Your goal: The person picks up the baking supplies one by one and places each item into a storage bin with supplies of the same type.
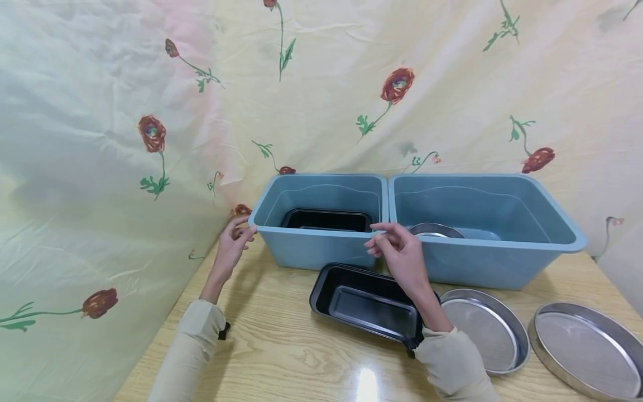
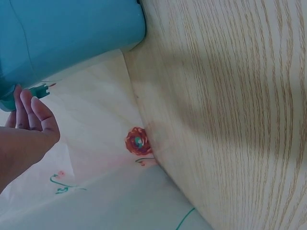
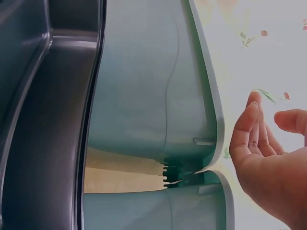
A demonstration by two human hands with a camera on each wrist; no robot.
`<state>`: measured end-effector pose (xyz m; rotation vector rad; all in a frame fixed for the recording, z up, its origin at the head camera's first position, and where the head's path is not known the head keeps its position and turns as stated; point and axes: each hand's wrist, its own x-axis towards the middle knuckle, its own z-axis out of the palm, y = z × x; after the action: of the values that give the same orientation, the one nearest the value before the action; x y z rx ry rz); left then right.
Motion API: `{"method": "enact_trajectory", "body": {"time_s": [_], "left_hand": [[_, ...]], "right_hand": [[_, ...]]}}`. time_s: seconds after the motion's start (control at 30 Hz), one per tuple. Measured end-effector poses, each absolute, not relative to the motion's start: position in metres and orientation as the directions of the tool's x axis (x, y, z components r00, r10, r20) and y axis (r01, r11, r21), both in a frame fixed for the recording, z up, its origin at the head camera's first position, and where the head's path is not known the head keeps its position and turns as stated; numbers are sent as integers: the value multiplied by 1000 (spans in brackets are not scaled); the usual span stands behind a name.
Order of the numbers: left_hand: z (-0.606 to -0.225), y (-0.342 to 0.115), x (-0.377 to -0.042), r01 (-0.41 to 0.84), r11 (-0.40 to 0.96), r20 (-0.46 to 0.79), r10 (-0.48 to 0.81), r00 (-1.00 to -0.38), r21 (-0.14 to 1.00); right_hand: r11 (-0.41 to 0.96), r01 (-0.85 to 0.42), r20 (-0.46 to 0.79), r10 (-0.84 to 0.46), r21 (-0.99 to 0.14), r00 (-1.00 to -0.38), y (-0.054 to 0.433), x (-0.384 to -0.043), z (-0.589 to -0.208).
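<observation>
Tins [image 1: 590,354] are set front-right of the left bin [image 1: 306,248], pan [image 1: 326,219] inside. Left hand [image 1: 234,241] and right hand [image 1: 400,252] are relaxed, empty.

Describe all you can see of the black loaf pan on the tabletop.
The black loaf pan is a rectangle with rounded corners, sloping walls, a thin rim and a rectangular outline in its flat floor. Glossy, it looks like coated metal. It rests open side up, turned at an angle on the wooden table in front of the left blue bin. The person's right forearm hides part of its right end.
</observation>
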<state>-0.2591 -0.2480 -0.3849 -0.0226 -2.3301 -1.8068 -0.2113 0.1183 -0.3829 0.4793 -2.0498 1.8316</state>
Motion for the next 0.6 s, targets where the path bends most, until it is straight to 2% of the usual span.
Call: {"method": "enact_trajectory", "body": {"time_s": [0.2,0.47,0.6], "left_hand": [[-403,-257,-273,138,251,169,-108,-980,958],[-386,-249,-261,133,256,162,-98,-982,958],[-393,-253,-265,137,245,165,-97,-981,960]], "right_hand": [[121,-463,462,-31,-878,-886,122,-205,-389],[117,-457,455,-43,-882,-889,127,-197,-394],[121,-439,435,-53,-891,-899,130,-193,-396]]}}
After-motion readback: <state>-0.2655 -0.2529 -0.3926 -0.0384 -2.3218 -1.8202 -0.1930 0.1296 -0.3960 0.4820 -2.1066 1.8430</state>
